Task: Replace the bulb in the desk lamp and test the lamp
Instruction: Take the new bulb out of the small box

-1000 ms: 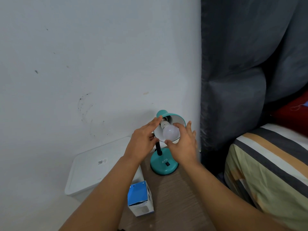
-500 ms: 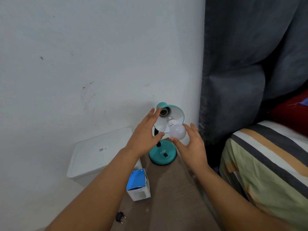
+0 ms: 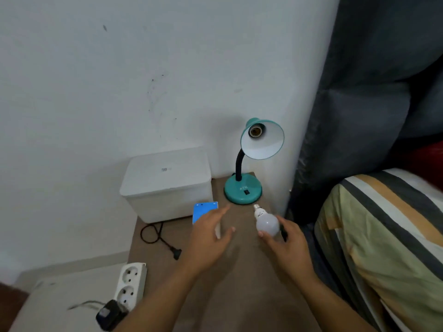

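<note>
Brown tabletop (image 3: 239,295) against white wall; teal desk lamp (image 3: 243,191) at its back edge, socket (image 3: 254,131) bare. White bin (image 3: 167,185) left of lamp, striped bedding (image 3: 383,236) right. Right hand (image 3: 286,243) grips white bulb (image 3: 266,223) just before lamp base; left hand (image 3: 208,233), fingers spread, covers blue box (image 3: 203,209).
</note>
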### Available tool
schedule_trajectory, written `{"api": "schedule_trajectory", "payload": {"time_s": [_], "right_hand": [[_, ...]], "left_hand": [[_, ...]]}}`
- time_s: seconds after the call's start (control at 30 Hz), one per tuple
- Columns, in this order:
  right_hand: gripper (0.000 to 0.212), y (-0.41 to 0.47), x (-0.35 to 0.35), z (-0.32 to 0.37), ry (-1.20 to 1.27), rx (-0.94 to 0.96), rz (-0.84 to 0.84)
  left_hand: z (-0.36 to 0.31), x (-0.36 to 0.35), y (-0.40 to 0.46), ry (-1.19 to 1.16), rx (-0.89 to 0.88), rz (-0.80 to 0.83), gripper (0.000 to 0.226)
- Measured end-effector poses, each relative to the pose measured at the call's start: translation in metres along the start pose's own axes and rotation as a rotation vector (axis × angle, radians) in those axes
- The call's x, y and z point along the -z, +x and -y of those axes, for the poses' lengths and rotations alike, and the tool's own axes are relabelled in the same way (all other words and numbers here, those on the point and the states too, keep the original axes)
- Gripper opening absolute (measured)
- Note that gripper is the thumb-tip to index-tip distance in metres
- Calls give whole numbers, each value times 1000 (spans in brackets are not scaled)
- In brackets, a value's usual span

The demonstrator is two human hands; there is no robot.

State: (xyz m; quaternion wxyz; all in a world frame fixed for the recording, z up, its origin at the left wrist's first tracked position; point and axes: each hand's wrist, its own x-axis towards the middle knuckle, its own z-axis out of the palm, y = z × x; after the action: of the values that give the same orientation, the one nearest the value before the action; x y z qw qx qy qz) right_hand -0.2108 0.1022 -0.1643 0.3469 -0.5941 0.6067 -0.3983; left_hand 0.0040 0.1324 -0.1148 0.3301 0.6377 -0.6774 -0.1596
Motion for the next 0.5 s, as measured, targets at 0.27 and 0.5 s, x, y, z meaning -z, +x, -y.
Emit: {"api": "schedule_trajectory", "payload": {"time_s": [0.27,0.5], "right_hand": [[60,-16,-30,-21,-52,-96,91],[68,8,-52,-23,-76,-114,151]], "left_hand": [[50,-33,-85,1,293,91,59],[68,-39,-60,9,476,19,84]]}}
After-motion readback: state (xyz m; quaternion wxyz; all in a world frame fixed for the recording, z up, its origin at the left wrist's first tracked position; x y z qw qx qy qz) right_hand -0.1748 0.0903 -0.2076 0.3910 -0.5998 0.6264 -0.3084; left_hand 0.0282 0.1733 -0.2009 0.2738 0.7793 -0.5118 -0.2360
